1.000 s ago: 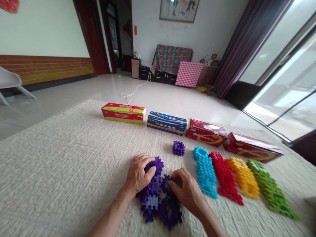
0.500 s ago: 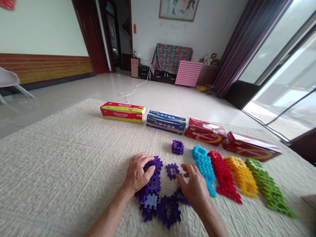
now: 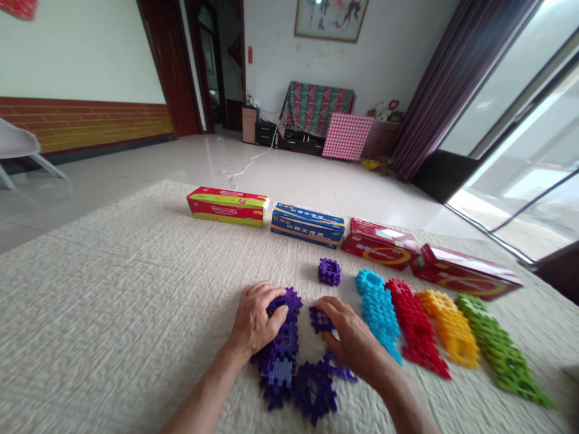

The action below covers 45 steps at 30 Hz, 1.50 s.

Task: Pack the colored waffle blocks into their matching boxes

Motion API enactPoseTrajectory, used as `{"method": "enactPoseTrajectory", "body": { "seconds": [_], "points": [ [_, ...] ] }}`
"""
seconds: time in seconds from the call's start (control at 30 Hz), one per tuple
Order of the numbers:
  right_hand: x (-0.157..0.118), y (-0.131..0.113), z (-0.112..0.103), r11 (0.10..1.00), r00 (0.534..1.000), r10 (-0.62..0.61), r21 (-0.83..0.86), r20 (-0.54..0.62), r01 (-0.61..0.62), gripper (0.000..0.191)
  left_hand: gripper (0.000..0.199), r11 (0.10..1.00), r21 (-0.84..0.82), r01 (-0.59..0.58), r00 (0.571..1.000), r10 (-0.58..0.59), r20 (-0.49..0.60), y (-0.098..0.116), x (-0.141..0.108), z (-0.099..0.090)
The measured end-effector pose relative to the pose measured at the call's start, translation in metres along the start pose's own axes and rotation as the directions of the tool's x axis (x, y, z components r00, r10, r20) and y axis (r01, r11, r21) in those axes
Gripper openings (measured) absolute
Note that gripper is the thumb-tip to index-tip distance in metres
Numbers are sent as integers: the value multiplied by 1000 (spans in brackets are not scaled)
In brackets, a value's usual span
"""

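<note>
My left hand curls over a row of overlapping purple interlocking plastic building blocks, its thumb along their right side. Its palm side hides part of the row. My right hand has its fingers on the top edge of a single purple square block and its thumb at the lower edge, pinching it. Closer to me lie a purple cog-edged block and another purple piece, partly behind my right wrist. A small purple stack sits farther out.
Rows of blue, red, yellow and green blocks lie to the right. Behind them stand a red-and-yellow box, a blue box and two dark red boxes on the beige mat.
My right hand has moved slightly left and closed on the single purple square block. My left hand stays on the purple row. The view has shifted a little.
</note>
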State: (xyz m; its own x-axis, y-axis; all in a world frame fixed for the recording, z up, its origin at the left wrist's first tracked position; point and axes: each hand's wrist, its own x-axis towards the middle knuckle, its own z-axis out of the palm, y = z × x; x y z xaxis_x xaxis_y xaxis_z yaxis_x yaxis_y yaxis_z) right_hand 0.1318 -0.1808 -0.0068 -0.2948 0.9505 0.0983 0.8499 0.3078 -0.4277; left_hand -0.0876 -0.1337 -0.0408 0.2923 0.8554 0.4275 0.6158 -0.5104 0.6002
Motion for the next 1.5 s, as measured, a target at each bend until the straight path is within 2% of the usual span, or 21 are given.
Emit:
{"method": "enactPoseTrajectory", "body": {
  "seconds": [0.1,0.17,0.23,0.33,0.4,0.47,0.67,1.0,1.1,1.2,1.27,1.33,1.4,1.5],
  "points": [
    [-4,4,1,1000,999,-27,-4,-46,27,48,24,1000,1,2,1000,-2,-6,0,0,0],
    [0,8,1,999,989,-33,-35,-146,28,44,25,1000,-1,4,1000,-4,-3,0,-1,0],
    [7,13,1,997,954,-15,-78,-299,-9,43,24,1000,-5,3,1000,-3,1,0,0,0],
    [22,19,5,990,875,22,-111,-483,-86,46,24,1000,-10,-2,1000,2,6,1,0,-1],
    [29,20,10,985,841,21,-133,-541,-110,46,23,1000,-9,-1,1000,1,7,1,0,-1],
    [32,21,15,981,828,5,-159,-561,-113,47,23,1000,-5,4,1000,-4,5,1,0,-1],
    [30,24,24,975,834,-4,-188,-551,-119,47,23,1000,-12,-4,1000,4,-5,-1,0,1],
    [32,29,25,963,849,-19,-237,-528,-125,47,21,1000,-22,-4,1000,4,-17,-1,0,2],
    [32,24,25,966,822,-64,-241,-566,-91,46,21,1000,-30,2,1000,-3,-22,-2,0,3],
    [32,11,28,989,792,-91,-145,-604,4,39,21,999,-40,5,999,-6,-32,-2,1,3],
    [31,0,32,997,819,-78,-27,-568,77,34,22,999,-48,7,999,-8,-40,-2,1,3],
    [30,-8,36,994,879,-49,62,-474,89,29,24,999,-53,7,999,-9,-42,-3,2,3],
    [30,-14,38,996,925,-17,76,-379,49,26,25,999,-53,8,999,-10,-42,-4,2,4],
    [30,-17,40,999,947,8,48,-320,8,23,27,998,-55,8,999,-11,-48,-5,2,4]
  ]
}}
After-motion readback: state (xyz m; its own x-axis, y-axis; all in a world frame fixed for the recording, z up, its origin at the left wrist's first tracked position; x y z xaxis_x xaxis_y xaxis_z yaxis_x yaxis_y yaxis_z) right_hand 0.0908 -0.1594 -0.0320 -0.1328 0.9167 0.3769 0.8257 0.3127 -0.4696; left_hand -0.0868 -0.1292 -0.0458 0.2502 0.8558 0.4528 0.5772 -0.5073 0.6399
